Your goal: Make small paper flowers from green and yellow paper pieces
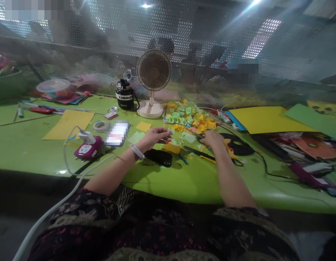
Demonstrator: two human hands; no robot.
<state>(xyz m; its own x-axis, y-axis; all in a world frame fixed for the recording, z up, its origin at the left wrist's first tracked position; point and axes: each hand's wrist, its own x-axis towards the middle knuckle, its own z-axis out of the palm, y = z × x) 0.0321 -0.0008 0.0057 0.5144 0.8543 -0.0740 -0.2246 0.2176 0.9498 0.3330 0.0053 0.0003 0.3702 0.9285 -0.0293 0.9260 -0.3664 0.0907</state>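
Observation:
Near the middle of the bench, my left hand (157,137) pinches a small piece of pale green paper (171,131) at its fingertips. My right hand (213,138) is closed round scissors (194,133), whose blades point left towards that paper; the handles are hidden by the fingers. Green and orange folded paper flowers (188,114) lie heaped just beyond both hands. Between my hands are light green paper scraps (188,137) and an orange paper square (171,148). A yellow-and-black cutter (203,155) rests below my right hand, and a dark phone (159,158) is under my left wrist.
A small fan (154,70) and a black bottle (124,96) stand at the back. To the left are a lit phone (117,133), a tape roll (100,126) and a purple power socket (88,148) with a white cable. Large yellow sheets (271,119) lie right.

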